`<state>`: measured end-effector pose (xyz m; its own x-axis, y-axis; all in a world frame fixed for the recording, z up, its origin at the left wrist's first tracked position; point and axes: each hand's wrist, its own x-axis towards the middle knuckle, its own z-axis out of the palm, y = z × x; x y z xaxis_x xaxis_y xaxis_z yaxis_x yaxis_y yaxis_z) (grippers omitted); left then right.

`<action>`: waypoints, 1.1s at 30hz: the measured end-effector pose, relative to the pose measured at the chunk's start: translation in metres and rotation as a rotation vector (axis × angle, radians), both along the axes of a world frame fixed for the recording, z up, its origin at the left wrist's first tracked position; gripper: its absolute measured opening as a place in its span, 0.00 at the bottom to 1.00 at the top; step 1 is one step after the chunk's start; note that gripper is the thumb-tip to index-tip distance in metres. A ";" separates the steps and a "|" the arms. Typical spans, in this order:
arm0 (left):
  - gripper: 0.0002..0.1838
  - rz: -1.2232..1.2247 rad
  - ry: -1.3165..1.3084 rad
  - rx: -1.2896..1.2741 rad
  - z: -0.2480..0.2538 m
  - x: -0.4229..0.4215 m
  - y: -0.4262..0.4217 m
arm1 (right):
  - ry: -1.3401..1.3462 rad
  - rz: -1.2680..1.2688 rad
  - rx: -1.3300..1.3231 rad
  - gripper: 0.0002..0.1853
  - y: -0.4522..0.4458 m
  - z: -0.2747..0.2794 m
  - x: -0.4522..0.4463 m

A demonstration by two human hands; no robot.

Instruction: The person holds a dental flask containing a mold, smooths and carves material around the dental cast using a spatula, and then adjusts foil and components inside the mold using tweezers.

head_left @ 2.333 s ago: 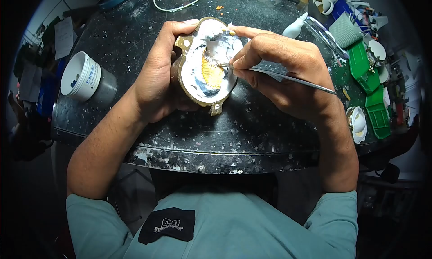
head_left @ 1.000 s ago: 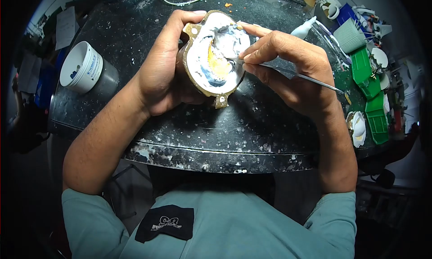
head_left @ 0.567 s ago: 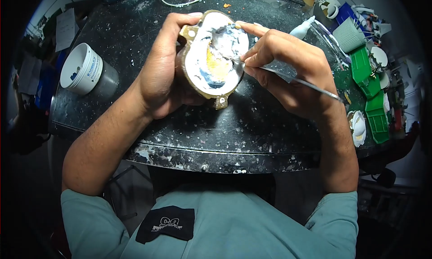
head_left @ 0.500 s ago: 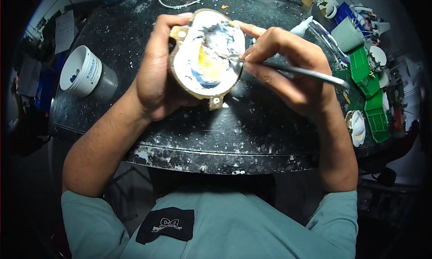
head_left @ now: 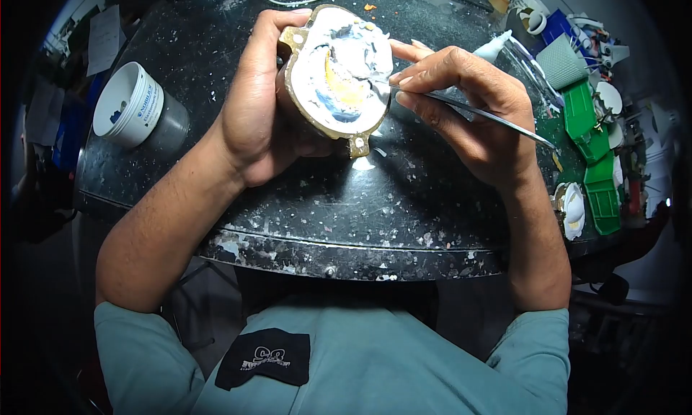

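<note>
My left hand (head_left: 256, 116) is wrapped round the left side of a brass-coloured flask half (head_left: 358, 147), held above the table. White plaster (head_left: 308, 101) fills the flask, with grey-blue patches and a ridged yellow-orange area in its hollow. Between the thumb and fingers of my right hand (head_left: 468, 101) is a thin metal tool (head_left: 497, 118). The tool's tip reaches into the hollow near the right edge of the yellow area. Bright glare hides some of the plaster's detail.
A white tub (head_left: 130, 109) stands left on the dark speckled table (head_left: 331, 231). At the right are green trays (head_left: 600, 192), a white plaster piece (head_left: 573, 211) in a metal ring, a white squeeze bottle (head_left: 493, 47) and a grey-green textured cup (head_left: 562, 62). A white cord loop lies at the back.
The flask half has moved up in view and tilted, uncovering more table below it. My right hand has shifted slightly with the tool, whose handle now lies at a different angle.
</note>
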<state>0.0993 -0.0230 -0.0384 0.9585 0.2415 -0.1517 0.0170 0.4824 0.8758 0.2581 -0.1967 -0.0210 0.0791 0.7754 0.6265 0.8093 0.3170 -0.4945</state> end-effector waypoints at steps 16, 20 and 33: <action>0.45 0.103 0.029 0.048 0.006 0.002 -0.014 | -0.243 -0.010 0.037 0.17 -0.003 0.006 -0.004; 0.43 0.137 -0.047 0.101 0.005 0.002 -0.016 | -0.168 0.017 0.044 0.14 0.000 0.004 -0.005; 0.40 0.129 -0.246 -0.085 -0.005 0.002 -0.012 | 0.153 -0.003 -0.007 0.06 -0.001 0.001 -0.008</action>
